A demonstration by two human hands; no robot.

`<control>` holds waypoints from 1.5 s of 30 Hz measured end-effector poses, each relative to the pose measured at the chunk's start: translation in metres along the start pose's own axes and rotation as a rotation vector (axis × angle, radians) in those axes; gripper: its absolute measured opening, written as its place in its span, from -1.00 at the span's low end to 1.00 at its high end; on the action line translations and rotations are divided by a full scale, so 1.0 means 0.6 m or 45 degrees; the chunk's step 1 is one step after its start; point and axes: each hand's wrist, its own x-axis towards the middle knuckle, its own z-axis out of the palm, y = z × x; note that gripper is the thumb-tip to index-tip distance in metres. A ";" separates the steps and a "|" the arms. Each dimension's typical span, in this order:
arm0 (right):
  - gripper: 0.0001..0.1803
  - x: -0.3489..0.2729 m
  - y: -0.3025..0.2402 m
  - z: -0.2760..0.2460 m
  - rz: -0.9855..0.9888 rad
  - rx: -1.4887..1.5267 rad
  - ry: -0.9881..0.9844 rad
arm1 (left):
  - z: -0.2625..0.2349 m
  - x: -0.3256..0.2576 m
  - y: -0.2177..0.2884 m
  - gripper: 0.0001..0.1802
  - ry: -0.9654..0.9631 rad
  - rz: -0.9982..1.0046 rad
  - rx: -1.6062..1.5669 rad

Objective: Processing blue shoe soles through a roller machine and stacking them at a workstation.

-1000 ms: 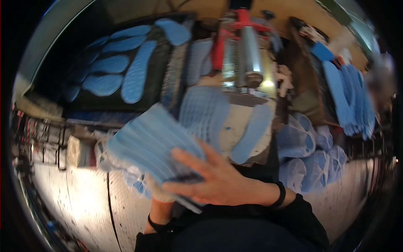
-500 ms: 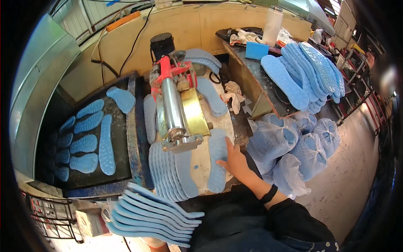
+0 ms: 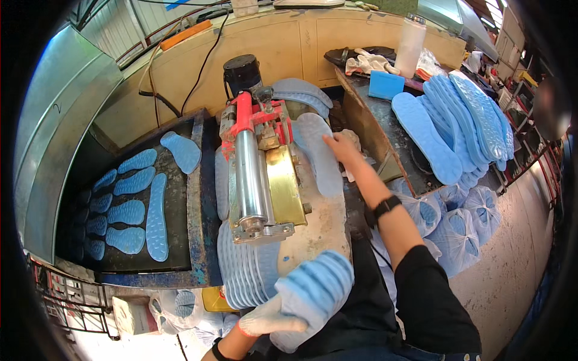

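A thick stack of blue insoles point(image 3: 316, 283) is gripped in my gloved left hand point(image 3: 268, 320), low in the middle, tilted above the table's front edge. My bare right hand point(image 3: 343, 150) has its fingers on the right edge of a single blue insole point(image 3: 318, 159), which partly covers another at the right of the roller machine. That machine has a chrome roller point(image 3: 248, 174), a brass plate point(image 3: 283, 186) and a red frame point(image 3: 244, 114). Left of and below the roller, a fanned row of insoles point(image 3: 244, 271) lies on the worktable point(image 3: 313, 231).
At left, a dark conveyor bed point(image 3: 165, 265) carries several spaced insoles. A side table point(image 3: 385, 111) at right bears a pile of insoles point(image 3: 460, 120), a blue box point(image 3: 386, 85) and a bottle point(image 3: 411, 45). Clear bags of insoles point(image 3: 451, 234) lie on the floor below.
My right hand has moved the insole away from me, from the near right to beside the machine. My left hand and its stack have swung right and tilted.
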 end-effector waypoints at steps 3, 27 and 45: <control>-0.60 -0.024 -0.053 0.034 0.007 0.000 0.118 | 0.005 0.022 0.023 0.08 0.076 -0.033 -0.364; -0.41 -0.390 0.044 0.036 0.067 0.007 -0.123 | -0.063 0.196 -0.056 -0.31 1.534 0.070 0.333; -0.77 -0.522 -0.332 0.195 -0.501 -0.117 -1.148 | -0.132 -0.359 -0.321 -0.63 2.389 0.131 -0.229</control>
